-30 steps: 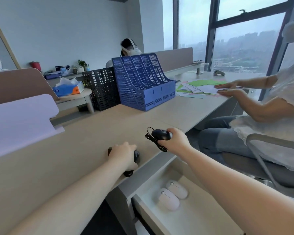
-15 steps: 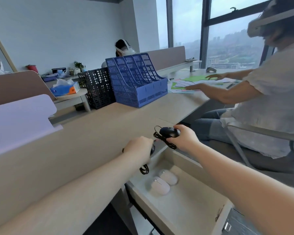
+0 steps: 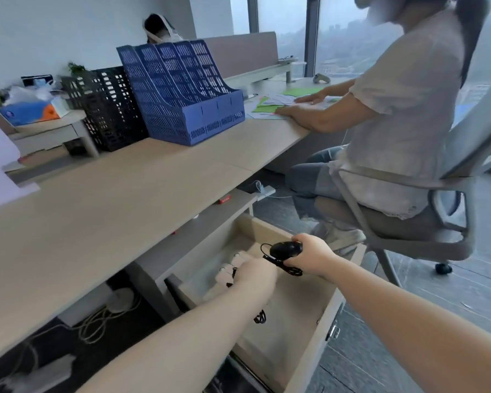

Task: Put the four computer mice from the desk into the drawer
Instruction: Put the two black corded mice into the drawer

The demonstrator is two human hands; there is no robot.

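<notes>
On the left, the tabletop [image 3: 102, 205] had been emptied of mice: a second earlier the left hand was still pressing a black mouse against the wood near the front edge, and the right hand held another just above that edge. Now both hands had dropped below the tabletop and into the open drawer [image 3: 318, 304].

The left hand [image 3: 253, 275] had reached low inside the drawer, next to the two white mice [image 3: 233, 266] already lying there, of which only small parts showed past the knuckles. Its fingers curled downward over something, and a coil of black cable [image 3: 260, 317] dangled beneath the wrist, so it probably still carried its black wired mouse; the mouse body itself was hidden, and whether the fingers had loosened could not be told.

To the right, the right hand [image 3: 312, 258] hovered over the drawer's middle, its fingers pinching the second black mouse [image 3: 285, 249] from the side, with that mouse's bundled cord [image 3: 287, 268] hanging beneath it.

Judged from this, the task was near its end: two mice lay in the drawer, the last two were over or in it, and only setting them down and letting go remained. A trailing cable could catch on the drawer's rim.
</notes>
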